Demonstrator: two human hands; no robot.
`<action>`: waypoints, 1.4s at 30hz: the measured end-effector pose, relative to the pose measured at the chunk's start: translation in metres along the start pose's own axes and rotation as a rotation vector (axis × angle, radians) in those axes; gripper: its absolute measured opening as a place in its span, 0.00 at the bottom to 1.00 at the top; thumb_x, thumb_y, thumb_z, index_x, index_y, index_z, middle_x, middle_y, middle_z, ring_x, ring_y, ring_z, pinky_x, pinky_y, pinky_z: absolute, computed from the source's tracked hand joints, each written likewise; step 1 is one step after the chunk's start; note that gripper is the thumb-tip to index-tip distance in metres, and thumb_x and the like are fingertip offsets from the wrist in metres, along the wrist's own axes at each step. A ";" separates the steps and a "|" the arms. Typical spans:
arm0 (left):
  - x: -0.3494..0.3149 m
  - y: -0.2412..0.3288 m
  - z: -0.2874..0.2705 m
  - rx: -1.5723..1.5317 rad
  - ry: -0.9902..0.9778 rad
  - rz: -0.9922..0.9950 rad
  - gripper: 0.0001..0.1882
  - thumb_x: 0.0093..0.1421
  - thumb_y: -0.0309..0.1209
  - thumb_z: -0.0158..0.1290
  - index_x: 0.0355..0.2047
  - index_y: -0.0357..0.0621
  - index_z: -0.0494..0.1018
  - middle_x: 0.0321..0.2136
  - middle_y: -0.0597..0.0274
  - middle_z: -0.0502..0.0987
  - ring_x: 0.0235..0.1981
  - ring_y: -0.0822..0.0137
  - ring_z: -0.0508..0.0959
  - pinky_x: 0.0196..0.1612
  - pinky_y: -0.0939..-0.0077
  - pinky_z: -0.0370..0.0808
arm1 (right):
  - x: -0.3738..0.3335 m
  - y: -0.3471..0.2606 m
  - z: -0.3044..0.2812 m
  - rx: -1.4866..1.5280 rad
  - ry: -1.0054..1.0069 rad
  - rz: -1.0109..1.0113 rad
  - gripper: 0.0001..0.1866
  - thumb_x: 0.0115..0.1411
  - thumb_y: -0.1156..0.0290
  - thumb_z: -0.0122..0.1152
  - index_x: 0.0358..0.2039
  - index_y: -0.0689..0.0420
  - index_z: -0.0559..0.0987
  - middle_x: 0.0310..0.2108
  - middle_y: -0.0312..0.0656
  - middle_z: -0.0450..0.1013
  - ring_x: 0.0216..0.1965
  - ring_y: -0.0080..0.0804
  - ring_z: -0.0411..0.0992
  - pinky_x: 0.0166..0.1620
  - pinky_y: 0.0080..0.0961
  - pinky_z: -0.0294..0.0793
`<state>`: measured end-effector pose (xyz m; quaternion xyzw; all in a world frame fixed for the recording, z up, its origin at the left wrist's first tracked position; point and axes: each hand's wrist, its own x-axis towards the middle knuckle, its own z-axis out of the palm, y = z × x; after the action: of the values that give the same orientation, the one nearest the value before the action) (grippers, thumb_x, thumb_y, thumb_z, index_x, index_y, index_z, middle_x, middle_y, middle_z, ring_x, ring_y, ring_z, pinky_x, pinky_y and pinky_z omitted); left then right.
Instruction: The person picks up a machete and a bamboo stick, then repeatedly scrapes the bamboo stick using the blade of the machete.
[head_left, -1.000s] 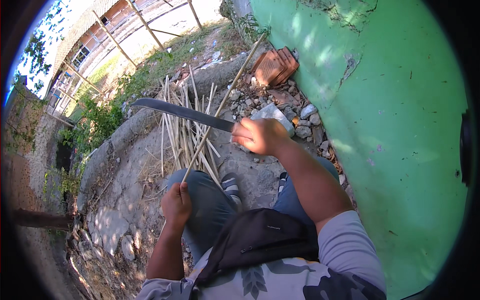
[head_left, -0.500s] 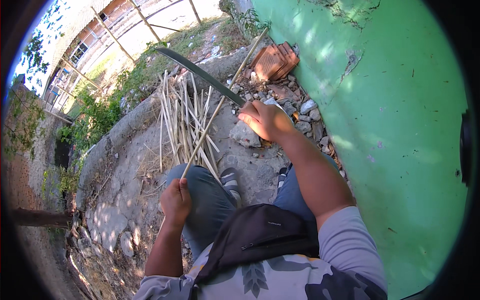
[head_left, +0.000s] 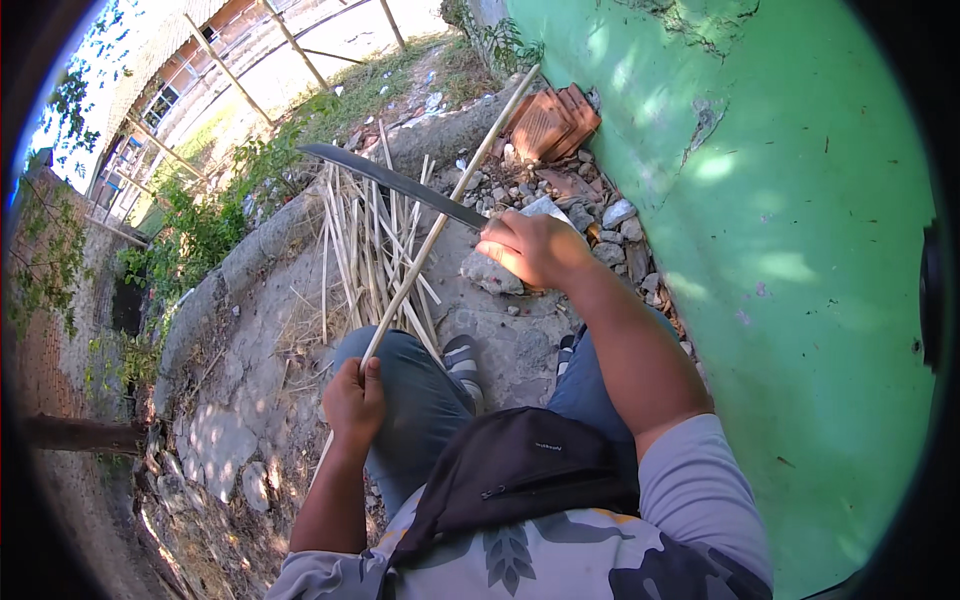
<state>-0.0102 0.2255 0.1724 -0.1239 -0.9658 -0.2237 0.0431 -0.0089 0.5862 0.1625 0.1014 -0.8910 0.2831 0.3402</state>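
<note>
My left hand is closed round a long pale wooden strip, beside my left knee. The strip slants up and away to the right, its far end close to the green wall. In my right hand is the handle of a machete, gripped in a fist. Its long dark blade points left and crosses the strip above its middle; whether the edge touches the wood I cannot tell. Beyond my left knee, a loose pile of similar pale strips lies on the ground.
Stacked orange roof tiles and grey rubble lie along the green wall on my right. A low stone kerb curves round the left, with green plants behind it. A black bag rests on my lap.
The machete has come down along the strip toward me, and its blade now lies flatter, with the tip lower. My left hand keeps its hold with little movement.
</note>
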 end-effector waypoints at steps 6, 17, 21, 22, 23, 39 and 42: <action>0.001 -0.017 0.004 -0.116 0.037 0.011 0.24 0.73 0.47 0.45 0.28 0.41 0.71 0.17 0.50 0.71 0.20 0.48 0.73 0.26 0.56 0.66 | -0.001 -0.048 -0.009 -0.030 -0.391 0.244 0.24 0.59 0.42 0.64 0.33 0.53 0.80 0.26 0.48 0.80 0.32 0.56 0.79 0.36 0.48 0.78; 0.003 -0.017 0.001 -0.174 -0.008 -0.015 0.25 0.73 0.48 0.46 0.27 0.40 0.71 0.16 0.53 0.69 0.17 0.58 0.67 0.25 0.60 0.65 | -0.003 -0.003 -0.019 0.099 -0.145 0.257 0.23 0.62 0.45 0.63 0.35 0.55 0.78 0.30 0.49 0.80 0.34 0.54 0.79 0.38 0.46 0.77; 0.006 -0.023 -0.008 -0.251 -0.071 -0.051 0.25 0.73 0.48 0.48 0.27 0.39 0.71 0.15 0.57 0.68 0.18 0.64 0.66 0.25 0.62 0.65 | -0.002 -0.027 -0.024 -0.137 -0.309 0.198 0.22 0.60 0.47 0.66 0.35 0.55 0.76 0.27 0.48 0.80 0.31 0.53 0.79 0.36 0.46 0.77; 0.007 -0.024 -0.011 -0.251 -0.074 -0.050 0.25 0.73 0.48 0.48 0.27 0.39 0.71 0.15 0.57 0.68 0.18 0.64 0.66 0.25 0.62 0.65 | -0.005 -0.024 -0.020 -0.140 -0.296 0.161 0.22 0.59 0.48 0.67 0.35 0.54 0.75 0.26 0.47 0.80 0.30 0.53 0.79 0.35 0.46 0.76; 0.008 -0.027 -0.013 -0.260 -0.097 -0.049 0.25 0.72 0.48 0.48 0.26 0.39 0.71 0.15 0.58 0.67 0.18 0.66 0.65 0.25 0.64 0.64 | -0.007 -0.022 -0.017 -0.181 -0.294 0.140 0.22 0.58 0.48 0.68 0.35 0.54 0.75 0.25 0.47 0.79 0.30 0.52 0.79 0.35 0.46 0.76; -0.001 -0.032 -0.003 -0.308 0.003 0.015 0.23 0.74 0.45 0.47 0.26 0.40 0.69 0.16 0.63 0.65 0.20 0.72 0.63 0.25 0.67 0.63 | -0.001 -0.007 -0.003 -0.173 -0.261 0.172 0.16 0.57 0.57 0.67 0.36 0.54 0.75 0.26 0.48 0.78 0.31 0.54 0.78 0.33 0.47 0.76; 0.003 -0.035 0.002 -0.270 0.008 0.012 0.23 0.74 0.45 0.47 0.27 0.40 0.69 0.16 0.62 0.65 0.20 0.71 0.64 0.25 0.67 0.64 | -0.003 -0.010 0.001 -0.170 -0.224 0.238 0.15 0.58 0.56 0.66 0.36 0.53 0.75 0.26 0.49 0.78 0.31 0.56 0.78 0.33 0.47 0.76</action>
<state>-0.0222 0.1967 0.1567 -0.1332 -0.9259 -0.3521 0.0313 -0.0038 0.5776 0.1641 -0.0031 -0.9496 0.2322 0.2104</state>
